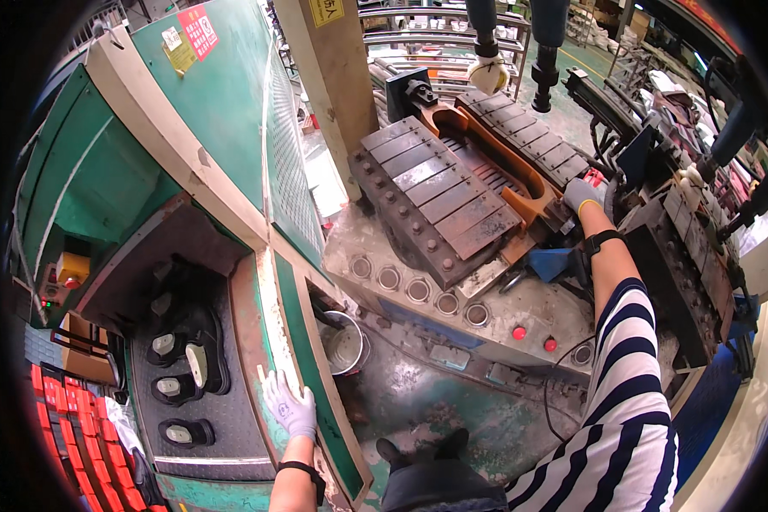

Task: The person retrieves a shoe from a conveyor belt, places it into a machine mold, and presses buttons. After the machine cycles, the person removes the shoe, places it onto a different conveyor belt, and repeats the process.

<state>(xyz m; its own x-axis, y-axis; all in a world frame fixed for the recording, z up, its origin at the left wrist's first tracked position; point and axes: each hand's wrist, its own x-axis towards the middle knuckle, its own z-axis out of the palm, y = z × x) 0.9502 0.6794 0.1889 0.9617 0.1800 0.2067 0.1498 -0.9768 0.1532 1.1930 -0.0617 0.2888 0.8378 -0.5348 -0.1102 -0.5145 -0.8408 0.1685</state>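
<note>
- Orange mold frame (529,205), two o'clock: sits between rows of dark metal blocks (435,183), apparently so both sides can clamp it.
- Right hand (582,194), gloved, toward three o'clock: beside the frame's near end; cannot tell whether its fingers grip.
- Left hand (290,408), gloved, seven o'clock: fingers spread at the green cabinet (200,111) edge, perhaps for balance.
- Black shoes (218,350), eight o'clock: on its shelf (239,427).

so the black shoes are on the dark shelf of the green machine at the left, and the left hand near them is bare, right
Not quite: the left hand is gloved in pale fabric, as the head view shows. The black shoes are indeed on the dark shelf of the green machine.
</note>
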